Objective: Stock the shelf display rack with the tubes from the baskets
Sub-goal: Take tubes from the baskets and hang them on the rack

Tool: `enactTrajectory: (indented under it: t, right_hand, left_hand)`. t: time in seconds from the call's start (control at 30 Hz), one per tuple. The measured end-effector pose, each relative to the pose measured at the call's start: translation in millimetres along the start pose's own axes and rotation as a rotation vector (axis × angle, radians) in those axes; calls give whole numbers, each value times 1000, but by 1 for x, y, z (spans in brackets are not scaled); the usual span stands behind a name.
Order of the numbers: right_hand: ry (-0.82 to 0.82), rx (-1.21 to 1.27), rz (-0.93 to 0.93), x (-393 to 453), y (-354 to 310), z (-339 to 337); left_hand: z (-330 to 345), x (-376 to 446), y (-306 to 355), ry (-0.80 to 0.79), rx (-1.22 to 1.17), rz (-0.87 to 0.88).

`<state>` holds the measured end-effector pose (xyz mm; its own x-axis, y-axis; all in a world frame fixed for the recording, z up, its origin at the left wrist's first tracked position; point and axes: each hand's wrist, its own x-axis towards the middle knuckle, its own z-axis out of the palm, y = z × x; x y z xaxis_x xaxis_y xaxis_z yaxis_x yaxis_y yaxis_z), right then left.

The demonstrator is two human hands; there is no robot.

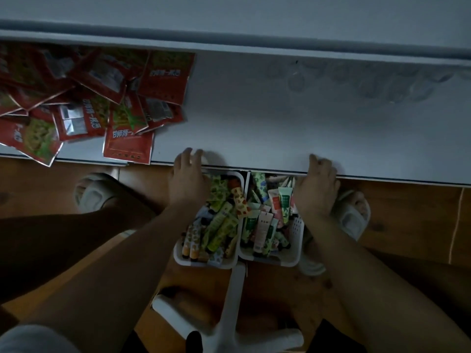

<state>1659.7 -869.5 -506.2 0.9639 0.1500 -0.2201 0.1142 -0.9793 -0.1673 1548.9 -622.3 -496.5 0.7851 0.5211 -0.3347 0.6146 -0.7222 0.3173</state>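
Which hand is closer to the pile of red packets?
The left hand. It rests on the shelf edge just right of the red packets. The right hand grips the same edge much farther right, beyond the baskets.

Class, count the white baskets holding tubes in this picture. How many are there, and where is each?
2. The left basket sits below the left hand; the right basket stands beside it, by the right hand. The shelf edge hides their far ends.

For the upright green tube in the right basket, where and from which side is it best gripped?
Pinch the green tube across its flat upper end, coming from above. It stands proud of the other tubes in the right basket, so its top is free, while its lower body is wedged among neighbours. Both hands are on the shelf edge.
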Motion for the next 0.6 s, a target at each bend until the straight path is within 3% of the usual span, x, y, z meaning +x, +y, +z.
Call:
enactTrajectory:
  t: [0.2, 0.3, 0.6]
  right_hand:
    - [-231, -63, -376, 34, -48, -1]
    - [-349, -79, -313, 29, -52, 9]
    - [-338, -131, -217, -17, -37, 9]
  left_hand:
    - [11, 21, 4, -169, 108, 30]
    - [12, 22, 4, -269, 133, 15]
    - [5, 26, -7, -343, 164, 68]
